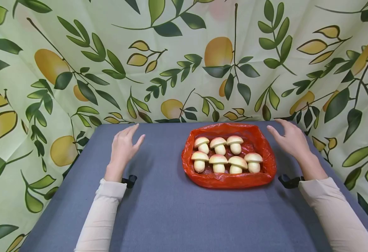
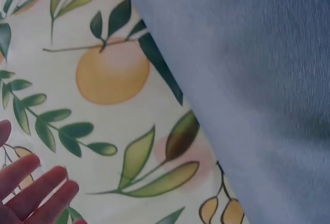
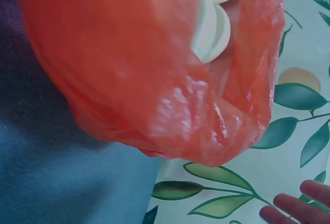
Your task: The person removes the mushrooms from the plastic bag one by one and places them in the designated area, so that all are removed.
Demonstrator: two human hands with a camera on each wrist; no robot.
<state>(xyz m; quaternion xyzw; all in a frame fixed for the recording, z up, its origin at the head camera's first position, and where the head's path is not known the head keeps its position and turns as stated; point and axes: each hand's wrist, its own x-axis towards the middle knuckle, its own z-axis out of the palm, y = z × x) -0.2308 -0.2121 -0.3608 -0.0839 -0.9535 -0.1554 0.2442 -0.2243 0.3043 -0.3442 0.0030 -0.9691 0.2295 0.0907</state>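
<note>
A red plastic bag (image 1: 228,181), its mouth spread wide, lies right of the middle of the table. Inside it several toy mushrooms (image 1: 218,163) with pale stems and pink-tinged caps stand in two rows. To the right of the bag, my right hand (image 1: 290,137) is held up with fingers extended, apart from it. My left hand (image 1: 124,146) is raised over the left part of the table, fingers straight, holding nothing. The right wrist view shows the bag's side (image 3: 118,69) close up, with two or more mushrooms (image 3: 211,28) partly visible.
Grey-blue cloth covers the table (image 1: 171,217). Behind and beside it hangs a curtain (image 1: 184,80) printed with leaves and yellow fruit. A black wrist camera mount (image 1: 130,181) sits under the left wrist, and another mount (image 1: 289,181) under the right.
</note>
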